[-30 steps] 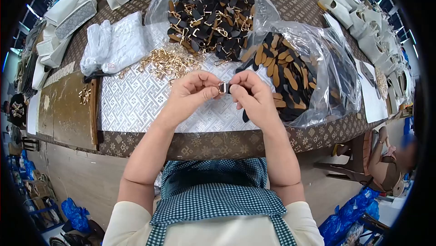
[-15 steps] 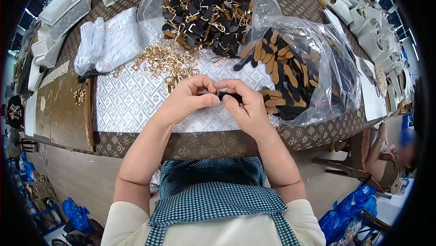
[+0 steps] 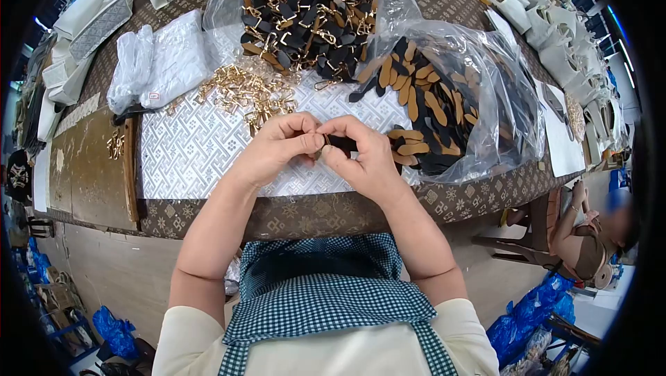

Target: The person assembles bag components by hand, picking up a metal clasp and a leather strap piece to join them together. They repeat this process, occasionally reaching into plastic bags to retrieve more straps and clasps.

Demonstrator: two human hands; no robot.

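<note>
Close together above the patterned white sheet, both my hands are pinched at the fingertips. My right hand [image 3: 364, 157] grips a small black leather tab [image 3: 342, 143], mostly covered by the fingers. My left hand [image 3: 277, 147] pinches its near end, where a sliver of a gold metal clasp [image 3: 326, 139] shows; the rest is hidden. Just beyond lies a loose heap of gold clasps [image 3: 260, 98]. To the right, black-and-tan leather tabs [image 3: 436, 105] spill from a clear plastic bag [image 3: 510, 98]. Behind, another pile of tabs [image 3: 309, 22] has gold clasps fitted.
White plastic-wrapped packets [image 3: 177, 60] lie at left, near a worn board [image 3: 90, 168] with several clasps on it. Pale bags line both sides of the brown patterned table [image 3: 319, 216]. A seated person [image 3: 583, 237] is at far right.
My hands have shifted slightly left in view, as has the whole scene. Both still pinch the leather tab and clasp, with fingertips closer together.
</note>
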